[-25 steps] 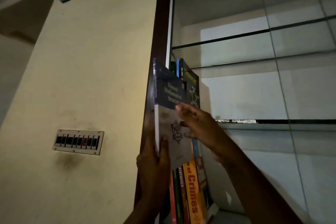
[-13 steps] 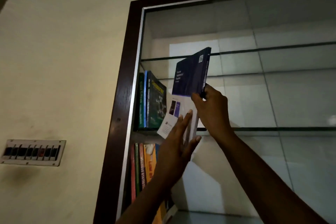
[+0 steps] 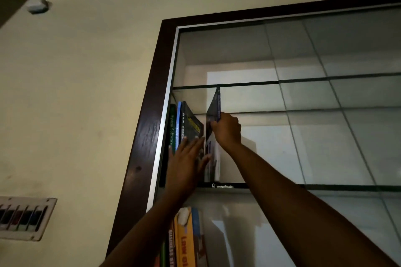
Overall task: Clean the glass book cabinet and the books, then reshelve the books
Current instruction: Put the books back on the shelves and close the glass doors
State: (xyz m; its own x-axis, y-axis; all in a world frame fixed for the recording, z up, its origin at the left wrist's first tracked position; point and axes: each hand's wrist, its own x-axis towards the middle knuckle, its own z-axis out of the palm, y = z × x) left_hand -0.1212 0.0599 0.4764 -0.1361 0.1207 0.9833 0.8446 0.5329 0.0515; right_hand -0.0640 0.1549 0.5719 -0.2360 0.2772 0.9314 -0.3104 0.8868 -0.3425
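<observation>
A dark blue and white book stands upright on a glass shelf of the dark-framed cabinet. My right hand grips its spine near the top. To its left lean a black chemistry book and a green book. My left hand presses flat, fingers straight, against the chemistry book's cover and lower spines. More books stand on the shelf below, partly cut off by the frame's lower edge.
The shelves to the right of the books hold nothing visible. An upper glass shelf runs just above the blue book's top. A switch panel is on the cream wall at lower left.
The blue book went from being held in front of the cabinet to standing on the shelf. My left hand left it and now presses the chemistry book. The view tilted upward.
</observation>
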